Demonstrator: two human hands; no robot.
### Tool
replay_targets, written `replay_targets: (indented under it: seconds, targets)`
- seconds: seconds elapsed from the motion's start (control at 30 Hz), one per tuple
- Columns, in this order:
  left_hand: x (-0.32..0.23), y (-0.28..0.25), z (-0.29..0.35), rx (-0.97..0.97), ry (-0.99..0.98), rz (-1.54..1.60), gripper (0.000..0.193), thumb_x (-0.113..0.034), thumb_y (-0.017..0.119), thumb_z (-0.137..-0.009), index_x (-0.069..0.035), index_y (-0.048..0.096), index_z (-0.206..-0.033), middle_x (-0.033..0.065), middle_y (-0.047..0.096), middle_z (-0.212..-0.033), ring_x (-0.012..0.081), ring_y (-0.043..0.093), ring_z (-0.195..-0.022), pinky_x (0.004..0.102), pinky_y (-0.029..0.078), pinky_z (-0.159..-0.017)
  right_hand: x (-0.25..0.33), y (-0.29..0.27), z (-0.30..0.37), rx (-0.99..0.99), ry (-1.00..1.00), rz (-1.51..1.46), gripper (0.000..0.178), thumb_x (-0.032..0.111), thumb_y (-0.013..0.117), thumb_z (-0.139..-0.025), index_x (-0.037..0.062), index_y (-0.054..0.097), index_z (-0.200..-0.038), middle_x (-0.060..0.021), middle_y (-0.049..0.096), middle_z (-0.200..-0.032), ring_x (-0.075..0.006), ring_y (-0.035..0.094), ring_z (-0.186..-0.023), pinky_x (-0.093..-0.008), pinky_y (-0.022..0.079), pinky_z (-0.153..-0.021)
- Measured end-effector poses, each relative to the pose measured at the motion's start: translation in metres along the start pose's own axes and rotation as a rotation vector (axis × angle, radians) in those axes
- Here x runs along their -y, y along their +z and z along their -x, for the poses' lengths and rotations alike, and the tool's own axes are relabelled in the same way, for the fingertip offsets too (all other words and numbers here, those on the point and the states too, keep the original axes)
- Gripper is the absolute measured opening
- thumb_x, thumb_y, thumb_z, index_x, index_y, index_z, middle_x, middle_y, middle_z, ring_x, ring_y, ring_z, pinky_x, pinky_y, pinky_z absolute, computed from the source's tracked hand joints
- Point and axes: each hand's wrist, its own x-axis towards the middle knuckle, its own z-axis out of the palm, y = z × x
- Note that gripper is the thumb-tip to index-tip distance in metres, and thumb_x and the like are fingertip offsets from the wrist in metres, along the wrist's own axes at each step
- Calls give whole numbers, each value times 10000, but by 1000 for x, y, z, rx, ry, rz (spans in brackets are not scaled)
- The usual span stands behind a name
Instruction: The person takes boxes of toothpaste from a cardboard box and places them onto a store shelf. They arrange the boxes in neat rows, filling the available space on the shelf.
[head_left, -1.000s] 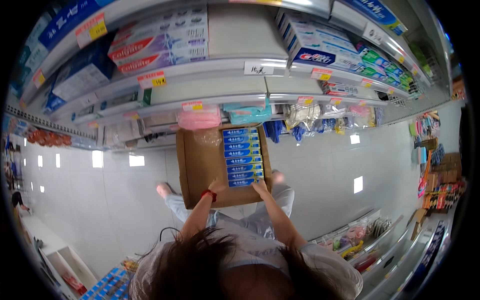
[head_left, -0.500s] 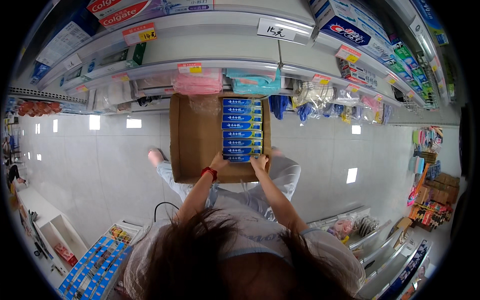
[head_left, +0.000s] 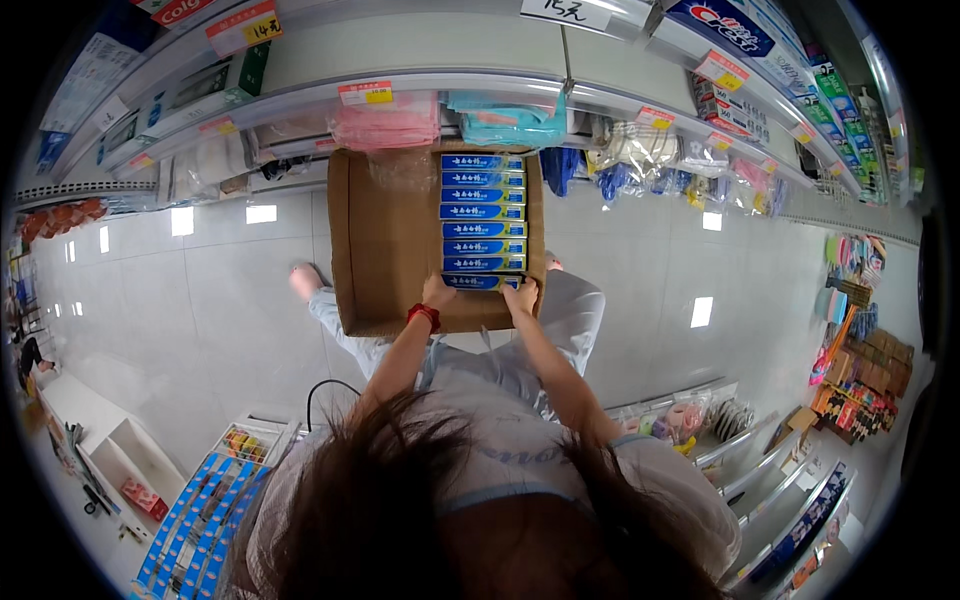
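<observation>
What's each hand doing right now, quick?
Left hand: closed on the left end of the nearest blue box in the carton.
Right hand: closed on the right end of that blue box.

An open brown cardboard box (head_left: 385,245) holds a column of blue toothpaste cartons (head_left: 483,220) stacked flat along its right side. The nearest blue carton (head_left: 480,282) lies crosswise at the column's near end.
</observation>
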Motion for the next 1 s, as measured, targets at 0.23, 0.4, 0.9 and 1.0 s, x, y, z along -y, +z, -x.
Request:
replay_targets:
  seconds: [0.23, 0.4, 0.9, 1.0]
  targets:
    - [-6, -32, 34, -351, 76, -158, 513, -98, 701, -553, -33, 517, -1028, 194, 611, -900, 346, 588, -858, 393, 489, -729, 20, -8, 22, 243, 142, 13, 452, 245, 662, -563, -27, 639, -922, -274, 439, -1104, -363, 397, -1056, -357, 345, -924]
    - [-12, -78, 57, -455, 194, -84, 441, -138, 729, -542, -27, 548, -929, 168, 624, -842, 326, 603, -794, 381, 491, -703, 32, 8, 42, 40, -70, -361, 333, 130, 646, -606, -9, 522, -882, -168, 537, -944, -292, 491, -939, -333, 404, -810]
    - [-153, -259, 183, -697, 686, 498, 333, -110, 713, -686, -5, 595, -979, 35, 634, -812, 89, 551, -723, 232, 439, -654, 281, -135, 160, 57, -839, -623, 664, -65, 583, -640, 64, 386, -1261, -93, 381, -1332, -221, 389, -1185, -340, 288, -983]
    - [-199, -285, 232, -822, 860, 507, 329, -118, 699, -704, -22, 594, -1000, 32, 612, -855, 132, 533, -790, 267, 409, -728, 316, -168, 177, -7, -1073, -667, 720, -56, 561, -647, 22, 311, -1317, -124, 312, -1380, -233, 362, -1217, -332, 283, -988]
